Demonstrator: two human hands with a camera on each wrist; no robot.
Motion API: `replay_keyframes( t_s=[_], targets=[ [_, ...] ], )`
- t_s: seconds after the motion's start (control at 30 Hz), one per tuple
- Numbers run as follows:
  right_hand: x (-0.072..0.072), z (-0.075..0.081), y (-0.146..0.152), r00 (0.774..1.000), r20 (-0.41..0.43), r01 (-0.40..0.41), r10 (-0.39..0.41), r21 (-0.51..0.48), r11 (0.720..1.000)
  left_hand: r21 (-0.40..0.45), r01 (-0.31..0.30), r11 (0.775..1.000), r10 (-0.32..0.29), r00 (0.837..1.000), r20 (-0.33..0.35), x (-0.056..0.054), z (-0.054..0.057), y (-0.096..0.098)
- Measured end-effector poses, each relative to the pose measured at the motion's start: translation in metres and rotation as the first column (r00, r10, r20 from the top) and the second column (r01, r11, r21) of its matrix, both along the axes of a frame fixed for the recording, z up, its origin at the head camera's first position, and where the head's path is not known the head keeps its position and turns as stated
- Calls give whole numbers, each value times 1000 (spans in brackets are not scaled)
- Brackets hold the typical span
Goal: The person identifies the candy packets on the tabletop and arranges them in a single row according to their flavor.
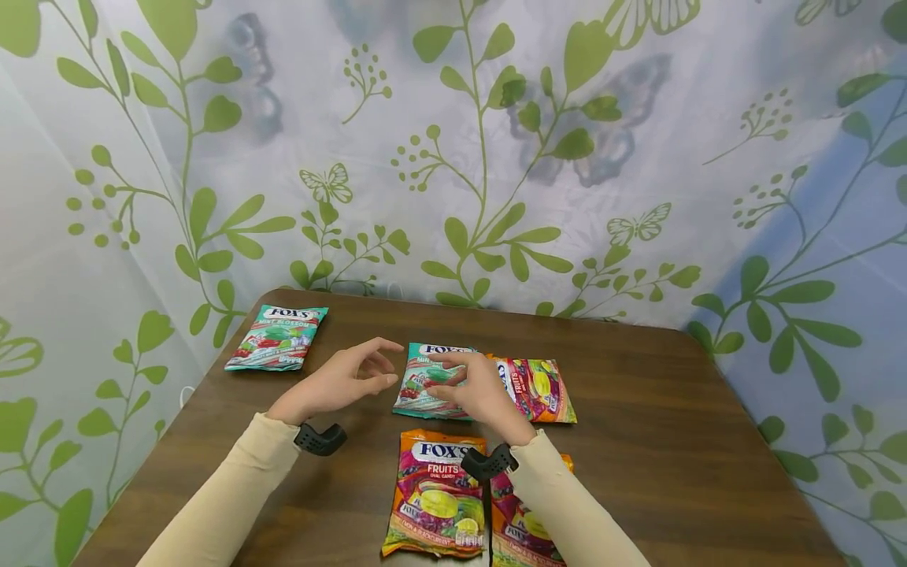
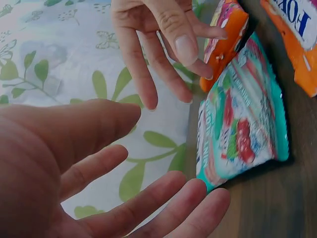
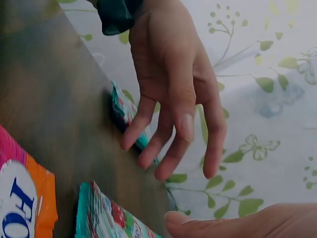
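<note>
A teal Fox's mint candy bag (image 1: 418, 391) lies in the middle of the table. Over its right part hovers my right hand (image 1: 476, 386), fingers loosely bent and holding nothing. To the bag's left, my left hand (image 1: 340, 383) is raised with spread, slightly curved fingers, also holding nothing. In the left wrist view the mint bag (image 2: 242, 124) lies beyond the fingertips; whether any finger touches it I cannot tell. An orange Fox's fruits candy bag (image 1: 546, 390) lies against its right side, partly covered by my right hand.
Another teal mint bag (image 1: 279, 339) lies at the table's far left corner. Nearer me are two more orange fruits bags, one upright to my view (image 1: 435, 500) and one (image 1: 520, 528) partly under my right forearm. Behind the brown table (image 1: 673, 441) hangs a leaf-patterned curtain (image 1: 397, 220).
</note>
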State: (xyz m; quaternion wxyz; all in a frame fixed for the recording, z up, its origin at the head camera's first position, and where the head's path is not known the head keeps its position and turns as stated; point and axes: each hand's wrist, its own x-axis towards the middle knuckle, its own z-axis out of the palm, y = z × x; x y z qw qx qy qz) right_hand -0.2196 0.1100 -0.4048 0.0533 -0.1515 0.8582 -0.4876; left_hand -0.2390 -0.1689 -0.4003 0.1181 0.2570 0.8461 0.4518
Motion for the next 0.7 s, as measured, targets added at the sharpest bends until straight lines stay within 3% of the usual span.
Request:
replay_keyframes(
  t_s=[0.4, 0.7],
  targets=[
    [-2, -10, 18, 993, -54, 113, -108, 112, 987, -50, -5, 999, 2, 998, -55, -4, -20, 18],
    [-6, -22, 20, 989, -98, 132, -112, 233, 963, -91, -70, 993, 65, 996, -61, -14, -35, 28]
  ],
)
